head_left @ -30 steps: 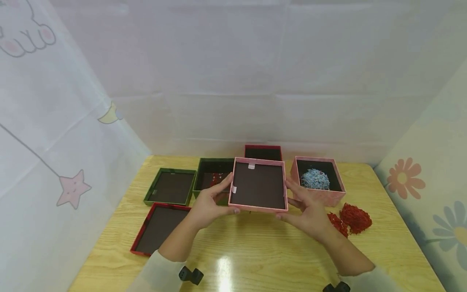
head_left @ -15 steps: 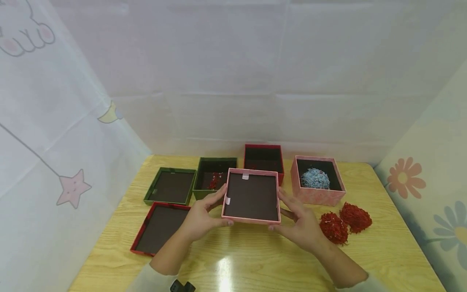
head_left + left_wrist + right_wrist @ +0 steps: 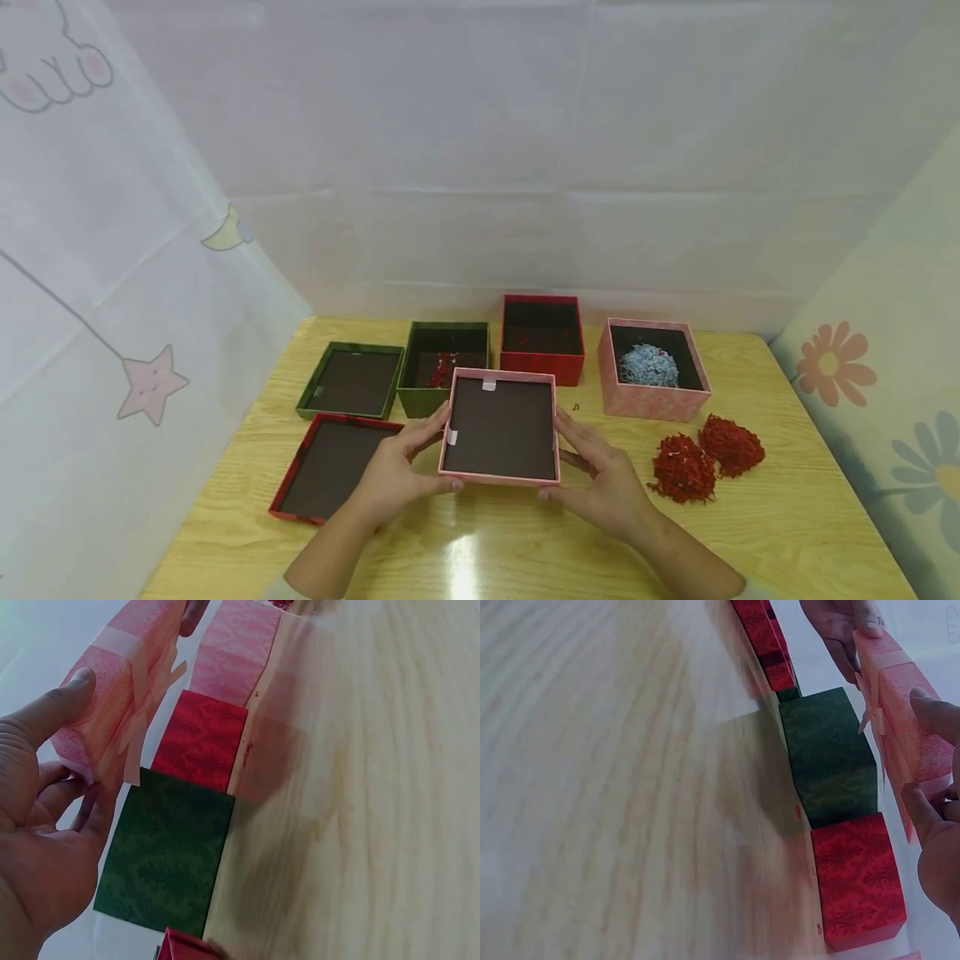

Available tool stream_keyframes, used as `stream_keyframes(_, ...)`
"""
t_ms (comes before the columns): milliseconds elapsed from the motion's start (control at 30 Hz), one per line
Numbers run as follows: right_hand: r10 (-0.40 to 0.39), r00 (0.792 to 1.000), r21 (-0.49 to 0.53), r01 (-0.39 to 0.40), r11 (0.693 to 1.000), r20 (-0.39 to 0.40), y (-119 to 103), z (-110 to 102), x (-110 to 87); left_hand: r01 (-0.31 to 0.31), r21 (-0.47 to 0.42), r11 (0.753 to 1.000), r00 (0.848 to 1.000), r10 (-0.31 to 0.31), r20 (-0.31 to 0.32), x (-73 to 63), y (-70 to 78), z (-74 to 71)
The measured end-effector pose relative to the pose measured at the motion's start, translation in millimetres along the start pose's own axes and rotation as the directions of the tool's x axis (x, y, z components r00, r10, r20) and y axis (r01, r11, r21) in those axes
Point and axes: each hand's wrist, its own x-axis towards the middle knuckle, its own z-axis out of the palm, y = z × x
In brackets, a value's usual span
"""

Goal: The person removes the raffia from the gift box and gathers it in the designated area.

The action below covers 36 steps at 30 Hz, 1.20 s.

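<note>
Between both hands a pink box lid [image 3: 501, 427] hangs above the table, its dark inside facing up and tilted toward me. My left hand [image 3: 401, 471] grips its left side, thumb at the near edge and fingers beneath. On the right side my right hand [image 3: 603, 479] pinches it the same way. A pale ribbon [image 3: 137, 697] with a bow shows on the lid's outer face in the left wrist view. Behind the lid stand a green box [image 3: 420, 402] with red shreds inside, a red box [image 3: 543, 365], and a pink box [image 3: 652, 402] holding blue shredded paper [image 3: 649, 365].
A green lid [image 3: 356, 383] and a red lid [image 3: 330, 471] lie inside-up at the left. Two clumps of red shredded paper [image 3: 684, 468] sit at the right on the wooden table [image 3: 787, 533]. A pale curtain [image 3: 480, 167] hangs behind.
Both hands have brought the pink lid nearer and a little to the left, away from the boxes. The red box and the nearer red clump are now fully uncovered.
</note>
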Motion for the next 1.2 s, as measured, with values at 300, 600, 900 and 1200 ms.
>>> stream_keyframes(300,-0.060,0.995,0.072,0.054,0.996,0.081,4,18,-4.3,0.004,-0.043,0.999,1.000,-0.004,0.009,-19.3,-11.0,-12.2)
stream_keyframes(600,-0.014,0.992,0.115,0.000,0.993,0.122,12,32,-2.0,0.069,0.133,0.989,0.997,-0.063,-0.051,-29.8,-22.6,-22.3)
stream_keyframes(900,0.120,0.978,-0.034,-0.116,0.993,0.170,16,40,0.5,0.085,0.180,0.980,0.996,-0.081,-0.031,-33.5,-29.6,-26.8)
stream_keyframes(1200,0.184,0.959,-0.109,-0.163,0.981,0.216,21,48,4.7,0.127,0.243,0.962,0.992,-0.123,-0.030,-35.1,-35.9,-30.5)
